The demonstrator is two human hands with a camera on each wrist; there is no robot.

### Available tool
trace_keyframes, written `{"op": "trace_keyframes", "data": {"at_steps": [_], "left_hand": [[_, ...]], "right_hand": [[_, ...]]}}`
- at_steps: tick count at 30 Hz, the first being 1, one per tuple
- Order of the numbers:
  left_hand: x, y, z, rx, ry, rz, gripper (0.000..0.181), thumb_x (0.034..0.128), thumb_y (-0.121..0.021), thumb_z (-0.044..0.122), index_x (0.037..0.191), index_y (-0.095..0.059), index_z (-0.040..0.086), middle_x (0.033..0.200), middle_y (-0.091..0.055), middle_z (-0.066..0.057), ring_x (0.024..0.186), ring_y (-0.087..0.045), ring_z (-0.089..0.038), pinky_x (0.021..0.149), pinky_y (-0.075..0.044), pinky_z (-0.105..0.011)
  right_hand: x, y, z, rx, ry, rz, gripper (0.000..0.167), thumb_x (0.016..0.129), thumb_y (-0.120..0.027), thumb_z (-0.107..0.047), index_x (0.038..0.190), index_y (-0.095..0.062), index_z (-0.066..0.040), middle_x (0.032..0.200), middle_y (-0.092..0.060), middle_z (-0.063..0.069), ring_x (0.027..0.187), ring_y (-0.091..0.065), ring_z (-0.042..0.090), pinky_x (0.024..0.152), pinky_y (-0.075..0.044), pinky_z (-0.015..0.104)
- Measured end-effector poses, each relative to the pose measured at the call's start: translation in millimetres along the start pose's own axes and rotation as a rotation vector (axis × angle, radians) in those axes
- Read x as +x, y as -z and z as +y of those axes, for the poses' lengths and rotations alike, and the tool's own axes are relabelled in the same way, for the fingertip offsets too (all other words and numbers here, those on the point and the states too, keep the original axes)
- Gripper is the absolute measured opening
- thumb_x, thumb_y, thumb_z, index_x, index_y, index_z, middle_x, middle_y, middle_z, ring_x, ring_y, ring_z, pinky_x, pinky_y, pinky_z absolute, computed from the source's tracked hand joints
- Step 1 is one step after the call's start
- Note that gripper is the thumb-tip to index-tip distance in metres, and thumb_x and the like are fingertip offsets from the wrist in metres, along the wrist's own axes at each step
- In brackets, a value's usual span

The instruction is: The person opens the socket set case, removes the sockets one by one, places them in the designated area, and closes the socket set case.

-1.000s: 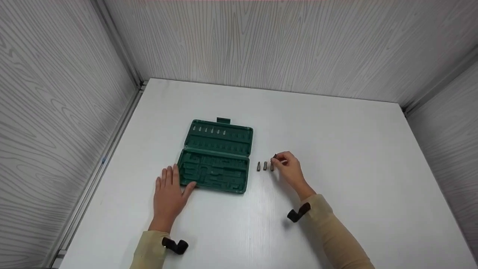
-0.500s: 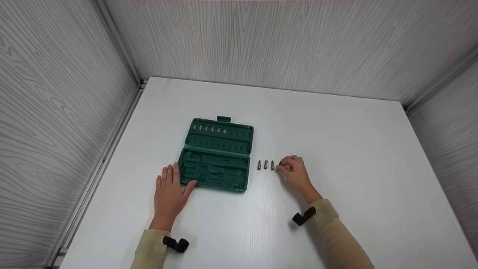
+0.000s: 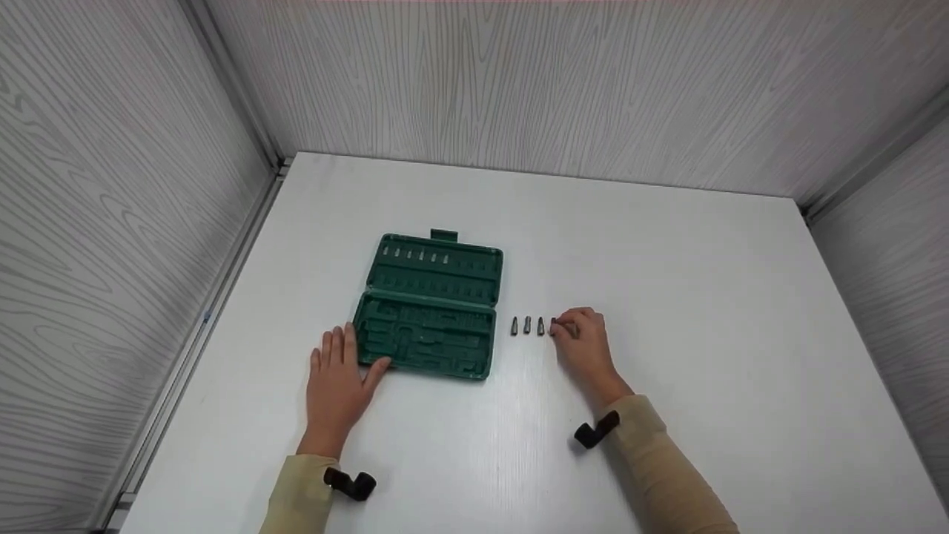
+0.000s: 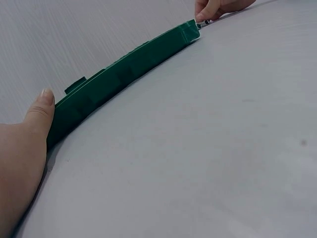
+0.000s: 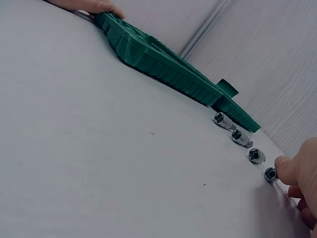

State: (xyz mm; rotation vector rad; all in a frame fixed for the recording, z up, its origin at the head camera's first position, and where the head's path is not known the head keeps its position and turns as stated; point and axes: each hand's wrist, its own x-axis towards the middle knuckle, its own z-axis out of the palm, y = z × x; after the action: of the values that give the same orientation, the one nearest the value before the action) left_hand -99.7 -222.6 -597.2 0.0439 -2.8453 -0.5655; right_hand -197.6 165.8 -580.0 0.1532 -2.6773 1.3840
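A green plastic bit case (image 3: 445, 300) lies open on the white table, its two halves flat. My left hand (image 3: 335, 397) rests at its lower left corner, fingers straight and thumb along the near edge. To the right of the case, three small metal socket bits (image 3: 527, 325) lie in a short row. My right hand (image 3: 589, 348) pinches another socket bit (image 5: 271, 174) between thumb and fingers at the row's right end, down at the tabletop. In the right wrist view the hollow ends of the socket bits face the camera; the held one is partly hidden by the thumb.
Several small bits (image 3: 421, 256) stand in a row in the case's far half. A latch tab (image 3: 444, 235) sticks out from its far edge. The near half shows shaped recesses. Pale wood-grain panels (image 3: 474, 89) enclose the table at the back and sides.
My right hand has lowered a socket bit from above the row's third piece to its right end, lining it up beside the others. The left hand and case stay put.
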Motion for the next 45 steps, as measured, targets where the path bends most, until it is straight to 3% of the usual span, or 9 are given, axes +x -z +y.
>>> {"op": "trace_keyframes", "data": {"at_steps": [7, 20, 39, 45], "left_hand": [[-0.8, -1.2, -0.5, -0.008, 0.007, -0.014, 0.089, 0.0892, -0.039, 0.064, 0.147, -0.018, 0.000, 0.147, -0.024, -0.025, 0.138, -0.016, -0.037, 0.109, -0.012, -0.052], [0.6, 0.5, 1.4, 0.002, -0.004, -0.005, 0.089, 0.0893, -0.039, 0.064, 0.147, -0.020, -0.001, 0.147, -0.026, -0.025, 0.137, -0.018, -0.037, 0.108, -0.013, -0.053], [-0.1, 1.8, 1.6, 0.006, 0.004, -0.004, 0.089, 0.0893, -0.039, 0.064, 0.147, -0.019, -0.001, 0.147, -0.026, -0.025, 0.137, -0.018, -0.038, 0.109, -0.012, -0.053], [-0.1, 0.2, 1.3, 0.016, 0.009, -0.011, 0.090, 0.0891, -0.038, 0.065, 0.147, -0.018, 0.000, 0.147, -0.025, -0.024, 0.137, -0.017, -0.037, 0.109, -0.012, -0.052]], "right_hand": [[1.6, 4.0, -2.3, -0.028, -0.002, -0.002, 0.007, 0.088, -0.064, -0.013, 0.089, -0.066, -0.007, 0.103, -0.055, 0.007, 0.102, -0.044, 0.023, 0.089, -0.037, 0.037], [18.8, 3.4, -27.2, -0.031, 0.135, -0.044, 0.018, 0.090, -0.063, -0.014, 0.102, -0.066, 0.000, 0.104, -0.060, 0.009, 0.102, -0.052, 0.025, 0.085, -0.045, 0.041], [54.2, -49.4, -80.6, -0.046, 0.229, -0.183, 0.028, 0.093, -0.059, -0.020, 0.113, -0.063, -0.001, 0.108, -0.059, 0.009, 0.102, -0.053, 0.023, 0.085, -0.046, 0.040], [66.0, -67.5, -99.4, -0.064, 0.220, -0.230, 0.031, 0.094, -0.057, -0.022, 0.118, -0.060, -0.002, 0.112, -0.058, 0.008, 0.106, -0.054, 0.019, 0.089, -0.045, 0.035]]}}
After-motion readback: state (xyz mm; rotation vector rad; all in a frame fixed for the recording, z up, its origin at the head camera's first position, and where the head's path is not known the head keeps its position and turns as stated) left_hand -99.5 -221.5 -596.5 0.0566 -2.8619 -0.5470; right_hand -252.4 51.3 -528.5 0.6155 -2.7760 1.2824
